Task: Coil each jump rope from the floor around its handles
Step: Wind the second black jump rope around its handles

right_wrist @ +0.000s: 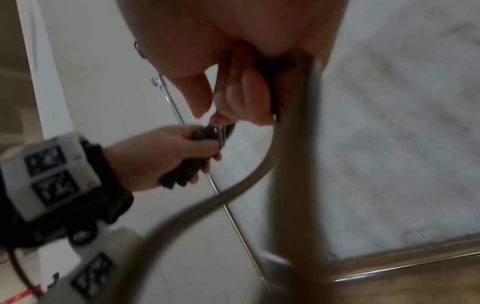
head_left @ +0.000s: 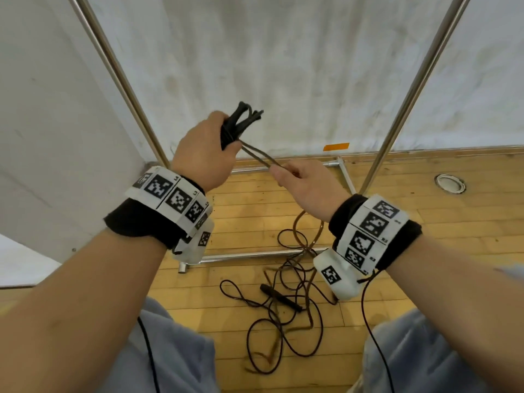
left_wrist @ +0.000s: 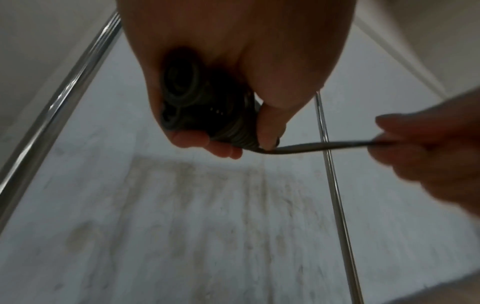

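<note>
My left hand (head_left: 204,148) grips a pair of black jump-rope handles (head_left: 241,120) held together, with several turns of dark cord wound round them (left_wrist: 233,131). The handle ends (left_wrist: 179,90) face the left wrist camera. A doubled strand of cord (head_left: 256,154) runs taut from the bundle to my right hand (head_left: 300,180), which pinches it between thumb and fingers (right_wrist: 233,98). Below that hand the cord (right_wrist: 293,144) hangs down to the floor. A second rope (head_left: 286,316) lies in loose loops on the wooden floor, its black handle (head_left: 280,296) among them.
A metal rack stands ahead, with slanted chrome poles (head_left: 124,80) (head_left: 416,86) and base bars (head_left: 255,254) on the floor. White sheeting (head_left: 283,66) hangs behind it. A round floor fitting (head_left: 450,183) sits at the right. My knees in grey trousers (head_left: 175,353) frame the floor ropes.
</note>
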